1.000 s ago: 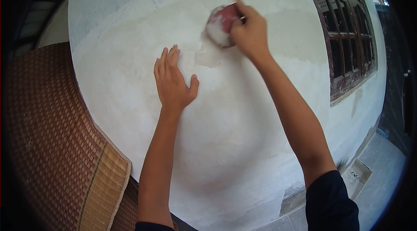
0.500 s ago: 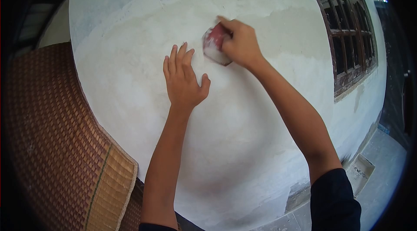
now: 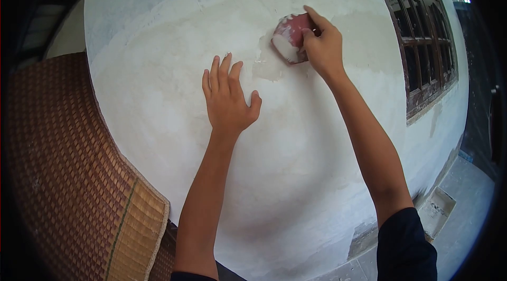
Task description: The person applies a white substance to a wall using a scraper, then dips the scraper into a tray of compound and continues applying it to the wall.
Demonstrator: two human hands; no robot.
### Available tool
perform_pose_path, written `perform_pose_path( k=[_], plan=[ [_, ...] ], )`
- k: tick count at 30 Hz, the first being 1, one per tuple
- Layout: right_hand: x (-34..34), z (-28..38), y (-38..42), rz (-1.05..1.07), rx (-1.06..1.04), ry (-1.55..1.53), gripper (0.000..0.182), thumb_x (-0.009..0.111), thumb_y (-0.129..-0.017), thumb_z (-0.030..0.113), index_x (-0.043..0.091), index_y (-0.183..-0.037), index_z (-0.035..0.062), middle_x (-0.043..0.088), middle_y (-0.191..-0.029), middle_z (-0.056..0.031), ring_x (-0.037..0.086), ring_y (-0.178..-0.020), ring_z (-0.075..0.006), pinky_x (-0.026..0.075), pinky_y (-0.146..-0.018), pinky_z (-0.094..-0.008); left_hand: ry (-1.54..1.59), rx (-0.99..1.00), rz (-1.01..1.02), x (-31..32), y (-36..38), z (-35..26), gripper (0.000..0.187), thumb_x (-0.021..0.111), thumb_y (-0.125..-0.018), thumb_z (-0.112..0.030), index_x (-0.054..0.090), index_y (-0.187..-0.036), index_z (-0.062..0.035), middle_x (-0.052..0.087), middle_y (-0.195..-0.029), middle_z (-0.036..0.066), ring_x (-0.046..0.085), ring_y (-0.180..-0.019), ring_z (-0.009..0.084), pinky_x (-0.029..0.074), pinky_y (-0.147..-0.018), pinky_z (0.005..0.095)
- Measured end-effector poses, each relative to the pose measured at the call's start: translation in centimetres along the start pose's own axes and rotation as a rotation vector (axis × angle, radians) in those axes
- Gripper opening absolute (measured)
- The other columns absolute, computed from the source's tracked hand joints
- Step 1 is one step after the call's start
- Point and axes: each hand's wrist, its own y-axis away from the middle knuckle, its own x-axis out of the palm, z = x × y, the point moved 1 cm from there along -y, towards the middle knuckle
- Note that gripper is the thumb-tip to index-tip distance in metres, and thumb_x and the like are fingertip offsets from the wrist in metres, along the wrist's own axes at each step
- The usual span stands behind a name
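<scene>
In the head view, my right hand grips a red putty spreader smeared with white putty, at the wall's upper middle. Its lower edge is against or very near the white wall. Below and left of the spreader lies a damp-looking putty patch with a ragged edge. My left hand is open, fingers spread, palm toward the wall, apparently resting on it. A bit of white putty clings to a fingertip there.
A woven mat hangs or stands along the left. To the right is a dark wooden window with panes. At lower right a shallow tray sits on the grey floor.
My right hand has carried the spreader to the right and slightly up across the wall, exposing the ragged putty patch. My left hand has shifted only slightly.
</scene>
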Motion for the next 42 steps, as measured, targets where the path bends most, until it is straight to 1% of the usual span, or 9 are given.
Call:
perform_pose_path(
  k=[2,4,7,15,26,30,33,36,42],
  plan=[
    [0.7,0.9,1.2,0.235,-0.072,0.038,0.051,0.052,-0.075,0.004,0.061,-0.125,0.0008,0.066,-0.103,-0.0209,0.065,-0.093,-0.0322,0.049,-0.087,-0.0365,-0.012,0.001,0.005,0.0,0.1,0.0,0.065,0.065,-0.073,-0.019,0.041,-0.131,-0.0030,0.040,-0.143,0.018,0.034,-0.136,0.0396,0.024,-0.109,0.0571],
    [1.0,0.9,1.2,0.274,-0.131,0.239,0.051,0.053,-0.074,0.005,0.062,-0.124,0.0009,0.067,-0.103,-0.0205,0.065,-0.090,-0.0346,0.049,-0.086,-0.0374,0.002,-0.002,0.002,0.1,0.3,0.0,0.064,0.064,-0.074,-0.019,0.041,-0.131,-0.0030,0.040,-0.143,0.018,0.034,-0.136,0.0395,0.024,-0.109,0.0570],
    [-0.7,0.0,-0.3,-0.205,-0.106,0.388,0.050,0.053,-0.075,0.004,0.061,-0.124,-0.0010,0.066,-0.105,-0.0217,0.064,-0.091,-0.0353,0.050,-0.087,-0.0385,0.023,-0.006,-0.017,0.1,0.3,0.2,0.064,0.064,-0.074,-0.019,0.040,-0.131,-0.0032,0.041,-0.143,0.017,0.034,-0.136,0.0393,0.023,-0.110,0.0571],
    [-6.5,2.5,4.2,0.011,0.047,0.447,0.047,0.052,-0.083,0.000,0.058,-0.129,0.0018,0.065,-0.108,-0.0189,0.064,-0.091,-0.0279,0.049,-0.085,-0.0365,0.104,0.094,-0.123,0.3,1.0,-1.0,0.051,0.060,-0.073,-0.013,0.048,-0.123,-0.0050,0.051,-0.133,0.013,0.040,-0.133,0.0379,0.024,-0.108,0.0575],
    [-18.5,-0.6,7.5,0.023,0.340,0.396,0.043,0.053,-0.084,0.002,0.058,-0.126,-0.0032,0.067,-0.107,-0.0234,0.066,-0.098,-0.0294,0.049,-0.088,-0.0341,0.555,0.059,-0.041,4.6,4.7,-18.0,0.047,0.060,-0.071,-0.008,0.051,-0.117,-0.0047,0.058,-0.114,0.011,0.051,-0.116,0.0336,0.039,-0.094,0.0479],
    [-23.8,-1.5,9.3,0.022,0.519,0.336,0.034,0.050,-0.089,-0.002,0.057,-0.122,-0.0054,0.063,-0.105,-0.0110,0.061,-0.089,-0.0154,0.050,-0.080,-0.0283,0.709,-0.045,-0.003,6.6,5.8,-24.4,0.044,0.060,-0.071,-0.005,0.052,-0.114,-0.0041,0.060,-0.107,0.012,0.056,-0.104,0.0316,0.042,-0.088,0.0433],
    [-28.8,-3.1,10.7,-0.060,0.626,0.272,0.032,0.050,-0.088,-0.003,0.058,-0.119,-0.0054,0.063,-0.105,-0.0106,0.062,-0.088,-0.0154,0.051,-0.079,-0.0280,0.854,-0.130,0.106,8.0,7.0,-29.5,0.038,0.059,-0.071,-0.002,0.053,-0.109,-0.0042,0.062,-0.092,0.009,0.060,-0.083,0.0288,0.045,-0.074,0.0405],
    [-34.6,-4.8,12.1,-0.121,0.664,0.279,0.032,0.053,-0.085,0.000,0.061,-0.117,-0.0026,0.066,-0.102,-0.0131,0.065,-0.081,-0.0172,0.052,-0.071,-0.0295,0.967,-0.157,0.233,9.3,8.3,-34.2,0.032,0.059,-0.073,-0.002,0.055,-0.104,-0.0049,0.063,-0.089,0.009,0.062,-0.079,0.0298,0.047,-0.072,0.0404],
    [-44.4,-5.6,13.7,-0.160,0.801,0.350,0.031,0.054,-0.085,-0.002,0.061,-0.114,-0.0046,0.066,-0.097,-0.0120,0.066,-0.084,-0.0180,0.053,-0.074,-0.0292,1.091,-0.232,0.320,11.8,9.3,-43.6,0.027,0.061,-0.075,-0.002,0.058,-0.101,-0.0057,0.064,-0.081,0.007,0.063,-0.075,0.0285,0.049,-0.069,0.0394]
  ],
)
